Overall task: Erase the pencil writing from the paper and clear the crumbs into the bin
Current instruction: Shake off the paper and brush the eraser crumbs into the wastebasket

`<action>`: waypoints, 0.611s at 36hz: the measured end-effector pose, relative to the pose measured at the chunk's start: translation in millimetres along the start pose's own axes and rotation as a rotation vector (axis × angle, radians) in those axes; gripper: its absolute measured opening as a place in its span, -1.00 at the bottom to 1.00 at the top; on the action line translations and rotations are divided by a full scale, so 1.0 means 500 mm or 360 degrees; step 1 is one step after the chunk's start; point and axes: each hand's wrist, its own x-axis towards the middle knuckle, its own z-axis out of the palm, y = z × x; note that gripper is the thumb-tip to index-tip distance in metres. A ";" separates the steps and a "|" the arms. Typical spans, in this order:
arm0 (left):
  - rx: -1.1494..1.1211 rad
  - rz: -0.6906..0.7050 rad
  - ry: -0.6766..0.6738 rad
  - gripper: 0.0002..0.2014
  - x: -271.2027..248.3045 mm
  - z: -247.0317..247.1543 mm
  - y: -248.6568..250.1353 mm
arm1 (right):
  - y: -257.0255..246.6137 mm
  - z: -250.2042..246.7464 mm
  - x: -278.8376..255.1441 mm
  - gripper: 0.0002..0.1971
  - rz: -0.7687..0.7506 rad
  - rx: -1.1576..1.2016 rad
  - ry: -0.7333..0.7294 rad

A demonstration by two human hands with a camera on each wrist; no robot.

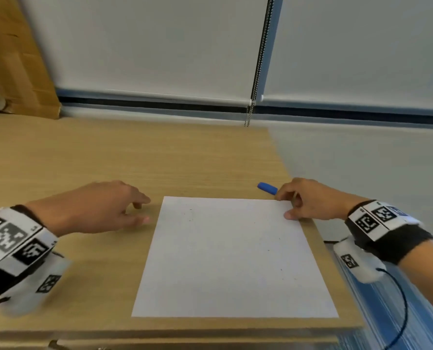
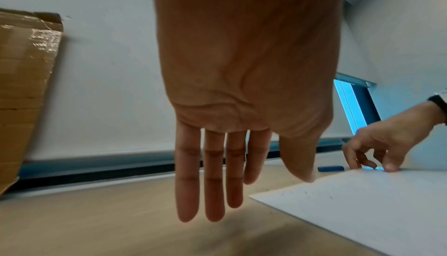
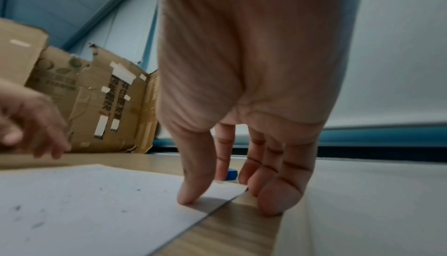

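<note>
A white rectangular sheet of paper [image 1: 233, 258] lies flat on the light wooden table [image 1: 89, 157], near its right edge; small dark crumbs [image 3: 38, 223] are scattered over the sheet, and no pencil writing can be made out on it. A small blue eraser [image 1: 267, 188] lies on the table just beyond the paper's far right corner, close beside the right hand [image 1: 308, 199]; that hand's thumb presses down on this corner, its other fingers bent toward the table edge, nothing clasped in them. The left hand [image 1: 101, 205] hovers over the table just left of the paper, fingers loosely extended and holding nothing. A worn brown cardboard box [image 3: 96, 103] with strips of pale tape stands at the far left against the wall; its printed characters are too blurred to read. Black-and-white coded bands [image 1: 377, 218] wrap both wrists; a beaded blind cord [image 1: 257, 61] hangs at the far wall.
</note>
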 end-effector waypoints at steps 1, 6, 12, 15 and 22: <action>0.0016 0.0002 -0.0009 -0.48 0.005 0.007 0.001 | -0.001 0.001 0.001 -0.66 0.0014 0.0051 -0.0003; -0.0057 0.0022 0.0058 -0.68 0.038 0.030 0.010 | -0.010 -0.001 0.006 -0.73 0.0051 0.0094 0.0006; -0.0319 -0.0055 0.0176 -0.66 0.068 0.048 0.011 | -0.009 0.005 0.005 -0.67 0.0026 0.0193 0.0258; -0.0600 -0.0143 0.0230 -0.67 0.080 0.052 0.016 | -0.019 -0.006 -0.005 -0.73 0.0009 0.0251 0.0310; -0.1122 -0.0254 0.0489 -0.69 0.083 0.034 0.020 | -0.038 -0.056 -0.030 -0.74 -0.0071 0.0276 0.0499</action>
